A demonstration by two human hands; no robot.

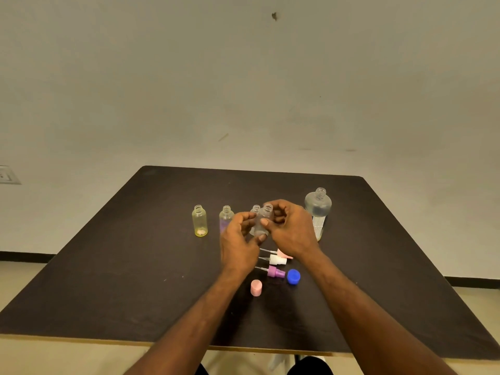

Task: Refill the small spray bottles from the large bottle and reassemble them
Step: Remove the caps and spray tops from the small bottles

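Note:
A small clear bottle without a top is lifted just above the dark table. My right hand pinches it near the neck. My left hand curls around its lower left side, fingertips at its base. Behind it another small clear bottle peeks out. A purple-tinted bottle and a yellow bottle stand open to the left. The large clear bottle, uncapped and partly filled, stands to the right.
Three spray tops lie in front of my hands: a pink one, a white one and a purple one. A blue cap and a pink cap sit nearer me. A wall rises behind the table.

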